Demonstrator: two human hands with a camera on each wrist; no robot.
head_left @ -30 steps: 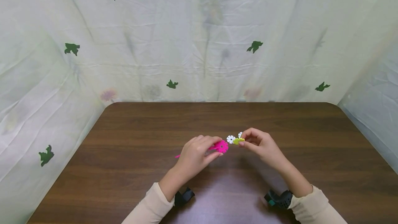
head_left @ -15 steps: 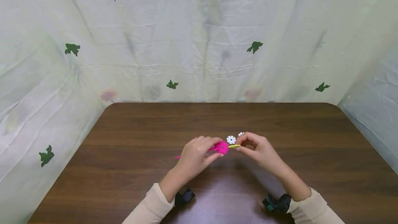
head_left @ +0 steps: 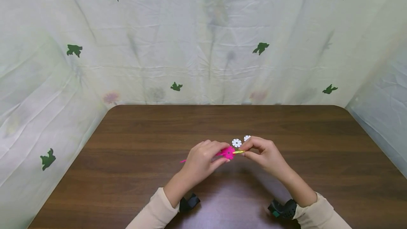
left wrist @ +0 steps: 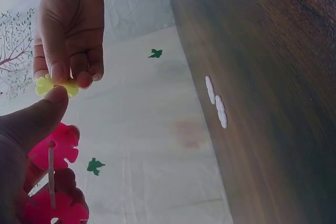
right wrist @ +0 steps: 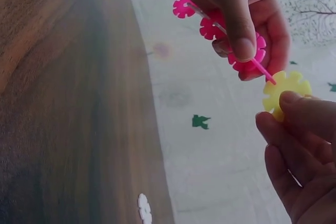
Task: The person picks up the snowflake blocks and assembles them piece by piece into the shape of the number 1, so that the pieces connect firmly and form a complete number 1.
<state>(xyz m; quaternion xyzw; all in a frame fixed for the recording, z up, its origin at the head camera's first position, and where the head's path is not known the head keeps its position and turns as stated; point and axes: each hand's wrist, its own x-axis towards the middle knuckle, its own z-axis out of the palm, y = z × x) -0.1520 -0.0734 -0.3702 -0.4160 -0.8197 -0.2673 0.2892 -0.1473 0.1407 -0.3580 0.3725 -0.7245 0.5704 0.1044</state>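
My left hand [head_left: 201, 158] grips a chain of pink snowflake discs [head_left: 227, 153] between thumb and fingers, above the table. In the right wrist view several flat pink discs [right wrist: 245, 62] show, linked by pieces seen edge-on. The chain's end piece [right wrist: 262, 71], pink and edge-on, meets the notched rim of a yellow snowflake disc [right wrist: 294, 83]. Thumb and forefinger of my right hand [head_left: 270, 154] pinch that yellow disc, which appears edge-on in the head view. Part of the chain is hidden behind the left hand.
Two white snowflake discs [head_left: 236, 143] lie on the brown wooden table [head_left: 143, 130] just beyond the hands. A pale curtain [head_left: 197, 38] with green leaf shapes hangs behind the table and at both sides.
The right hand has moved left and nearer with the yellow disc, turned it edge-on and brought it against the pink chain. The left hand has barely moved.
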